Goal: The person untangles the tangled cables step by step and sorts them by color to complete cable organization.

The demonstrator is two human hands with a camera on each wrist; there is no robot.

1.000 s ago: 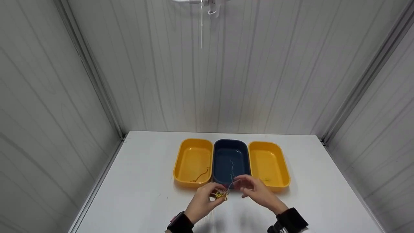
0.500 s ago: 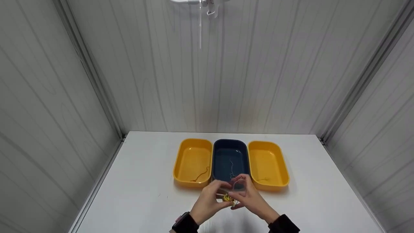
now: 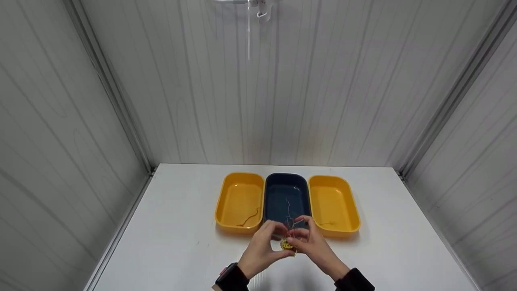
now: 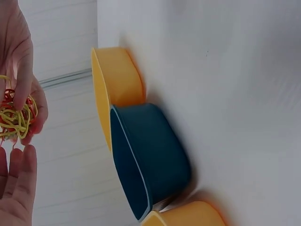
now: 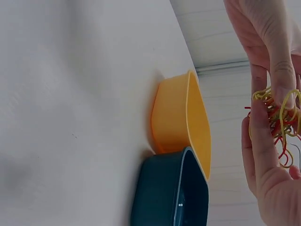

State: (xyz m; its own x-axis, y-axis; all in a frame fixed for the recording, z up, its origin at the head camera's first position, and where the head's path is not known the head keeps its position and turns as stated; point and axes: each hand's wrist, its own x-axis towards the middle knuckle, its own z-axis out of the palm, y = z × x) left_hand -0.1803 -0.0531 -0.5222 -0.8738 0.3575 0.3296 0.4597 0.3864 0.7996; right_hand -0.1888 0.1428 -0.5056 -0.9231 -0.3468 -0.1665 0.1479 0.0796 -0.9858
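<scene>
Both hands hold a ball-like tangle of thin coloured strands (image 3: 287,244), mostly yellow and red, above the table in front of the trays. My left hand (image 3: 261,247) grips it from the left between thumb and fingers. From the right, my right hand (image 3: 319,246) pinches it with its thumb, the index finger raised beside a pale strand. Close up in the left wrist view, yellow loops of the tangle (image 4: 16,117) lie over red ones. In the right wrist view, ends and loops of the tangle (image 5: 284,117) stick out between the fingers.
Three trays stand side by side: a yellow tray (image 3: 218,210) with a dark reddish strand (image 3: 249,218), a navy tray (image 3: 267,194) with a pale strand (image 3: 288,205), and another yellow tray (image 3: 355,210) with a short yellowish strand (image 3: 326,223). Walls enclose the white table (image 3: 181,226).
My right hand has come down and left from the navy tray's front edge to the tangle. The left hand has shifted slightly right with the tangle.
</scene>
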